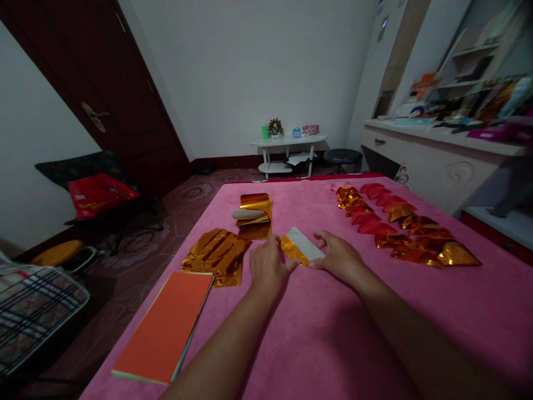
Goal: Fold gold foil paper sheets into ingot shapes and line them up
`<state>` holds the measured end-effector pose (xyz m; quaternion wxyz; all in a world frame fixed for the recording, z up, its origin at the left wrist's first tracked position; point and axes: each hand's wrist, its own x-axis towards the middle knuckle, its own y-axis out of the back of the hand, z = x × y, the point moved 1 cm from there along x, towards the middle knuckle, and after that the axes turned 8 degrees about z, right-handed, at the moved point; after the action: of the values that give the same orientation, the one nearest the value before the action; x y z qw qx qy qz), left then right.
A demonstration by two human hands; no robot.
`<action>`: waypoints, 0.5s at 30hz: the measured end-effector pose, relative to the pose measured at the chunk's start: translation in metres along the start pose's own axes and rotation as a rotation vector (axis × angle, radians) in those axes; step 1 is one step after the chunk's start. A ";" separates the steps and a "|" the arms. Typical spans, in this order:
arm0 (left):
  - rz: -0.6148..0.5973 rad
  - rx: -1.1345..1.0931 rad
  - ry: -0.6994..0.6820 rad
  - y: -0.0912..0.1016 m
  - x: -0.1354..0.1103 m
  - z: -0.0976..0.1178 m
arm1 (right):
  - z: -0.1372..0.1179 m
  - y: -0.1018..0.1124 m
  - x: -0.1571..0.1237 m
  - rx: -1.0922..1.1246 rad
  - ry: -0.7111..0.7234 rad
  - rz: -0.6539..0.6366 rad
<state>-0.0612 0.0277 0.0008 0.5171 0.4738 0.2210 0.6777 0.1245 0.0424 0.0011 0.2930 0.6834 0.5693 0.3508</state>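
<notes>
Our left hand (268, 261) pinches the golden end of a foil sheet (303, 245). Our right hand (338, 256) grips the other end, where the white back side is turned up. The sheet lies between both hands, low on the counter (316, 339), which carries a pink cloth.

We judge that the foil is thin and slippery. If one hand pulls harder than the other, the sheet may tear or take a crooked crease. The soft cloth gives little support, so a pressed fold could come out uneven.

Just left of the left hand lies a stack of gold sheets (216, 255). A wide move of the elbow could push them, or the orange paper (166, 325) nearer to us, over the left edge, which is close. Behind are folded gold pieces (255, 214). To the right is a row of folded gold and red pieces (400, 228), apart from the right hand. Most room for moving is between us and the hands.
</notes>
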 end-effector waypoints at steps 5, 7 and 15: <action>-0.030 -0.023 -0.008 -0.004 0.002 -0.003 | 0.000 0.002 -0.001 0.085 -0.019 -0.114; -0.026 0.005 0.008 -0.005 0.002 -0.003 | -0.001 0.003 -0.003 0.096 -0.001 -0.147; 0.005 -0.110 0.082 -0.005 0.005 -0.008 | -0.011 -0.005 -0.008 0.331 -0.049 -0.177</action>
<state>-0.0659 0.0352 -0.0049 0.5314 0.4171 0.2031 0.7087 0.1117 0.0353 0.0025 0.2199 0.6777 0.6700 0.2084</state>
